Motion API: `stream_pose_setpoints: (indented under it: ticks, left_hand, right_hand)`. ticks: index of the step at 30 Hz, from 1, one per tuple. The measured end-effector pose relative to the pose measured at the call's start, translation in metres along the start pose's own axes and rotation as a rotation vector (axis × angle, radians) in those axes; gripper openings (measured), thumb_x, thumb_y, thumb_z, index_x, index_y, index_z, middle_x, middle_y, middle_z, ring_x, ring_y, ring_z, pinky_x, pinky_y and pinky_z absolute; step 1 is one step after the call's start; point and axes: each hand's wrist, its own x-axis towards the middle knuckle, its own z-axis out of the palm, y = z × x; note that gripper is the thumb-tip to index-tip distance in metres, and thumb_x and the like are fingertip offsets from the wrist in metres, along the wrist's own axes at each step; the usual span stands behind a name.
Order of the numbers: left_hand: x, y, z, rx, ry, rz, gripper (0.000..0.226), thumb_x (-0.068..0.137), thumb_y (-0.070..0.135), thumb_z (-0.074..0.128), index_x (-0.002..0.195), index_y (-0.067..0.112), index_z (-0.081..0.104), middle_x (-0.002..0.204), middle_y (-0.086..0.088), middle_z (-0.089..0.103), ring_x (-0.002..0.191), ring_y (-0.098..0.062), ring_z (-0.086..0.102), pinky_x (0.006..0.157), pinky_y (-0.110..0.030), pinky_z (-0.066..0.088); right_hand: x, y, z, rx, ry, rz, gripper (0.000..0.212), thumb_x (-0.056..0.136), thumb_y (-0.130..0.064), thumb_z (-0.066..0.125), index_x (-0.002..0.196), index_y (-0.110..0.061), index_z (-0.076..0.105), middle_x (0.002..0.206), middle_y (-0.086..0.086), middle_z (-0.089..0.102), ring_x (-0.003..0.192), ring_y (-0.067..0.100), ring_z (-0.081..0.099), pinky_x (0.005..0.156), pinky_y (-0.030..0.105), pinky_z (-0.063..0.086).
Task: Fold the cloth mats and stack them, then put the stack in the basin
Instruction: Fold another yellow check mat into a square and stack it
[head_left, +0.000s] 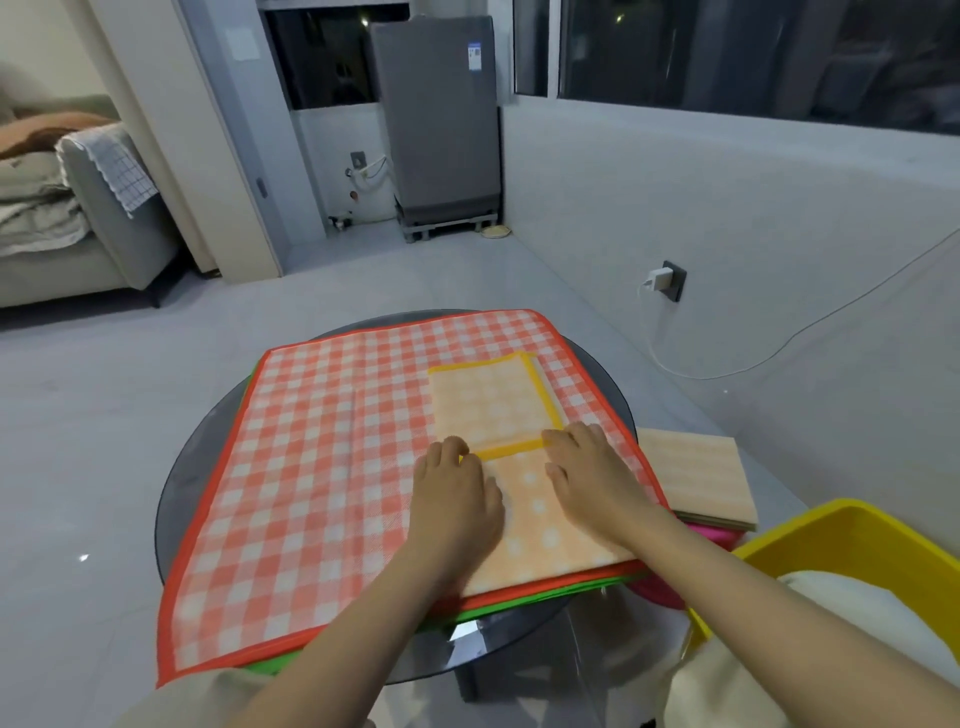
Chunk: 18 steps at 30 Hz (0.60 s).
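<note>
Yellow mat (519, 467) lay half-folded under both hands, left (457, 499) and right (592, 473), each grip pinching its border; uneven release risked a skewed fold.

No readable text, blue-and-white sticker (474, 56) on grey appliance (439, 119) (print too small)

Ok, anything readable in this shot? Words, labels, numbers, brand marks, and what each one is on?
No text here can be read.
Blue and white sticker on the grey appliance: print too small and blurred.
Pale sheet on the door frame: looks blank or washed out, cannot tell.
Red mat, orange mat, yellow basin, wooden board: no lettering visible.
</note>
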Motion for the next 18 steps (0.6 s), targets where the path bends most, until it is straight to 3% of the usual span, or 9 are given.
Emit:
stream_pose_setpoints:
  ticks: [2,5,10,14,16,18]
  left_hand:
    - [0.010,0.003,-0.002,-0.158,0.018,-0.066,0.026,0.094,0.025,0.039,0.096,0.009,0.060,0.105,-0.001,0.051,0.091,-0.015,0.051,0.076,-0.022,0.039]
    - [0.027,0.002,0.000,-0.394,0.024,-0.266,0.020,0.094,0.020,0.044,0.103,0.008,0.057,0.107,-0.004,0.050,0.070,-0.013,0.051,0.057,-0.021,0.038]
    - [0.054,-0.005,0.003,-0.502,0.080,-0.554,0.021,0.095,0.018,0.044,0.111,0.005,0.048,0.118,-0.013,0.047,0.068,-0.016,0.046,0.057,-0.027,0.037]
    - [0.071,-0.010,0.005,-0.510,0.012,-0.731,0.034,0.096,0.023,0.048,0.121,0.001,0.043,0.124,-0.017,0.048,0.090,-0.028,0.054,0.069,-0.034,0.044]
    - [0.077,-0.013,0.010,-0.487,-0.007,-0.760,0.029,0.094,0.021,0.049,0.115,0.001,0.046,0.116,-0.017,0.054,0.094,-0.031,0.058,0.072,-0.037,0.049]
    - [0.080,-0.016,0.015,-0.475,-0.003,-0.759,0.021,0.093,0.020,0.051,0.102,0.001,0.052,0.103,-0.018,0.061,0.084,-0.029,0.061,0.062,-0.033,0.047]
  right_hand:
    - [0.009,0.003,-0.001,0.177,-0.006,0.054,0.042,0.099,-0.025,0.039,0.139,-0.015,0.036,0.138,0.003,0.039,0.123,0.019,0.041,0.100,0.029,0.038]
    - [0.028,0.008,-0.004,0.326,0.090,0.217,0.038,0.097,-0.024,0.047,0.132,-0.010,0.042,0.130,0.008,0.047,0.112,0.024,0.052,0.088,0.032,0.043]
    - [0.056,0.013,0.000,0.316,0.116,0.409,0.039,0.095,-0.026,0.051,0.124,-0.002,0.044,0.122,0.014,0.054,0.106,0.031,0.055,0.081,0.035,0.047]
    - [0.071,0.016,0.005,0.266,0.065,0.521,0.043,0.092,-0.032,0.056,0.121,-0.001,0.047,0.120,0.014,0.055,0.103,0.033,0.057,0.070,0.032,0.045]
    - [0.077,0.016,0.008,0.255,0.061,0.557,0.032,0.091,-0.032,0.059,0.104,-0.004,0.050,0.103,0.013,0.056,0.089,0.032,0.057,0.060,0.028,0.040]
    - [0.080,0.017,0.010,0.257,0.078,0.584,0.032,0.090,-0.031,0.060,0.077,-0.010,0.041,0.077,0.007,0.047,0.069,0.026,0.047,0.047,0.026,0.030]
